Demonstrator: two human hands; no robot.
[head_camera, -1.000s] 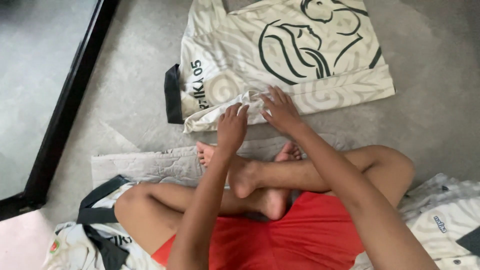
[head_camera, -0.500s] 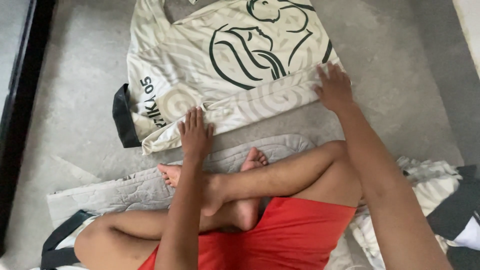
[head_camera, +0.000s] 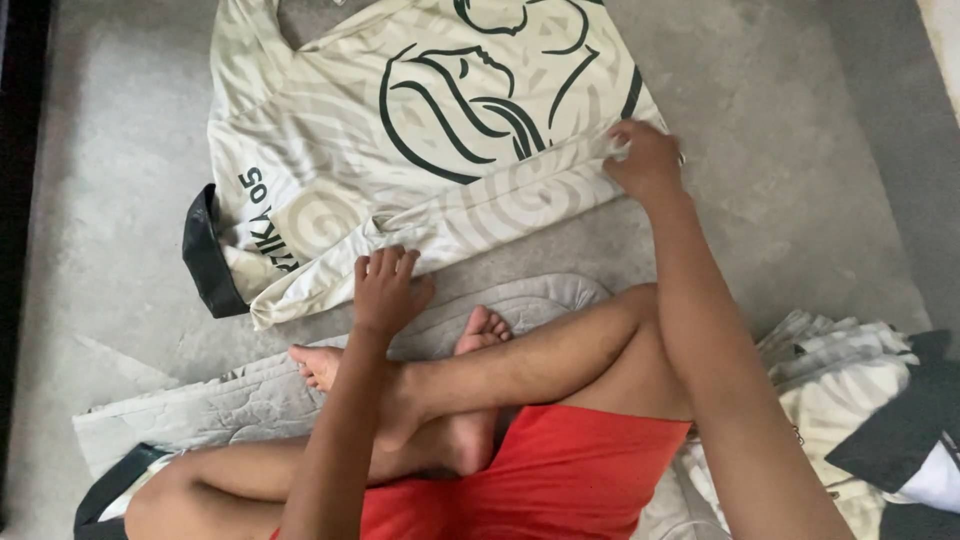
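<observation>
The cream shirt (head_camera: 420, 150) lay spread on the floor (head_camera: 800, 180). Right hand (head_camera: 648, 160) fingers pinched its folded hem; left hand (head_camera: 385, 290) rested open-fingered on that hem.

1. Single view only: head-worn camera, looking steeply down from above the seated person's lap.
2. It faces forward over the crossed legs (head_camera: 480, 380) onto the grey floor (head_camera: 120, 150).
3. Range is close: forearms fill the lower frame, the patterned shirt (head_camera: 400, 130) the upper centre.
4. No second view shares the scene.
</observation>
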